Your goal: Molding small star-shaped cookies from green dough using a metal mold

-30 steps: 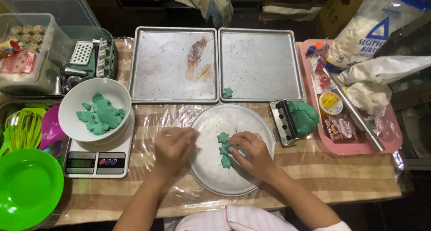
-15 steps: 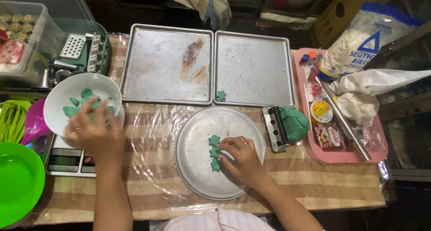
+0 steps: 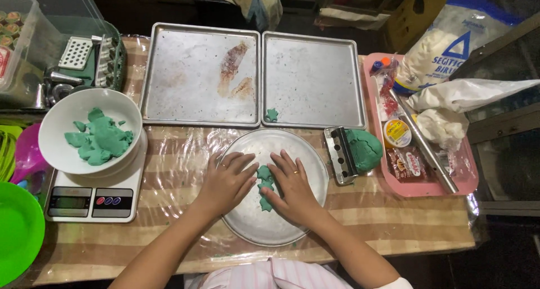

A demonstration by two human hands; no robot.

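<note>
Where the table begins at left, a white bowl (image 3: 90, 132) of green dough scraps sits on a kitchen scale (image 3: 95, 194). Centre: round metal plate (image 3: 306, 157); left hand (image 3: 225, 183) flat, fingers together; small green dough pieces (image 3: 264, 183), apparently cut shapes; right hand (image 3: 291, 189), fingers loosely spread, touching them. Right: dough lump (image 3: 363, 149), pink tray (image 3: 419, 188).

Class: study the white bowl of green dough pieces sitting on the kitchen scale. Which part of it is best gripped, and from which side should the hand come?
Grip the white bowl by its rim, coming from above at the near-left edge. The bowl sits upright on the scale, its wide rim fully exposed there, while the green dough pieces lie mainly centre-right inside. The left hand is nearest, though it now rests on the round metal plate.
</note>
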